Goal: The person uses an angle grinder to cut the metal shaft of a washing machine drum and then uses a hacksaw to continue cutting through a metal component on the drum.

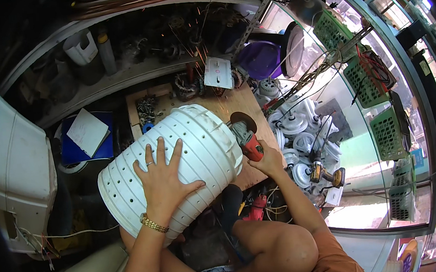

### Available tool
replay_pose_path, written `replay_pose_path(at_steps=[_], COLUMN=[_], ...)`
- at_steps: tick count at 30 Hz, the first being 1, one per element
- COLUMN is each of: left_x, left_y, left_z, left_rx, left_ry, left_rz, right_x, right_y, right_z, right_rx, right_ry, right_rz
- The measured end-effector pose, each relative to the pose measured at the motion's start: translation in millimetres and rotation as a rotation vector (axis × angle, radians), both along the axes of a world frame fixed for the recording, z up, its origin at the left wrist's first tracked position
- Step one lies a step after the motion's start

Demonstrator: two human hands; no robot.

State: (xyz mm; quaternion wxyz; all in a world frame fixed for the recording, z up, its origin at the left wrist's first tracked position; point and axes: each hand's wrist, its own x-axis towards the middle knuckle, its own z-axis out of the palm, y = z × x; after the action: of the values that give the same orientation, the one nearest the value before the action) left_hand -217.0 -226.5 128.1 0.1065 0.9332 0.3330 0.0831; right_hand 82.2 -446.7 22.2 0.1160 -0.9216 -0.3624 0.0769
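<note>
A white ribbed plastic drum with rows of small holes (199,153), like a washing machine's spin tub, lies tilted on its side across my lap and the wooden board. Flat on its upper wall rests my left hand (163,177), fingers spread. My right hand (268,160) is wrapped round a red angle grinder (251,147). The grinder's brown disc (242,122) is at the drum's right end, and orange sparks fly up and away from there. Whether the disc touches the plastic or something set in it is hidden.
Under the drum's far side is a wooden board (166,105) with a pile of small metal parts. White pulley-like parts (293,124) and a yellow-black drill (325,173) crowd the right. A red power tool (258,206) lies near my knee. Green baskets (366,84) hang by the glass.
</note>
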Motion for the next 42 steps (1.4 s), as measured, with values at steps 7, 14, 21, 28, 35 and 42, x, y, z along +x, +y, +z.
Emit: replay_pose_path(at_steps=[7,14,21,28,35,42], left_x=[0.4,3.7,16.6,22.2,27.3,28.2], left_y=[-1.0,1.3,64.9,119.3,112.4,105.0], left_z=[2.0,-0.3,-10.4,-14.8,-13.9,-13.4], left_rx=[-0.005,-0.002,-0.091,-0.251,-0.255,-0.233], left_ry=[-0.004,0.019,0.017,0.006,0.027,0.027], left_rz=[0.003,0.005,-0.011,-0.040,-0.061,-0.039], right_x=[-2.0,1.0,2.2,10.8,10.7,4.7], right_y=[-5.7,-11.5,-28.4,-9.2,11.7,5.3], right_z=[-2.9,-7.7,-15.0,-7.2,-20.2,-32.1], right_rx=[0.013,0.030,0.123,0.153,0.199,0.195], right_ry=[0.005,0.023,0.031,0.046,0.032,0.055], right_rz=[0.000,0.007,-0.043,-0.031,-0.006,-0.040])
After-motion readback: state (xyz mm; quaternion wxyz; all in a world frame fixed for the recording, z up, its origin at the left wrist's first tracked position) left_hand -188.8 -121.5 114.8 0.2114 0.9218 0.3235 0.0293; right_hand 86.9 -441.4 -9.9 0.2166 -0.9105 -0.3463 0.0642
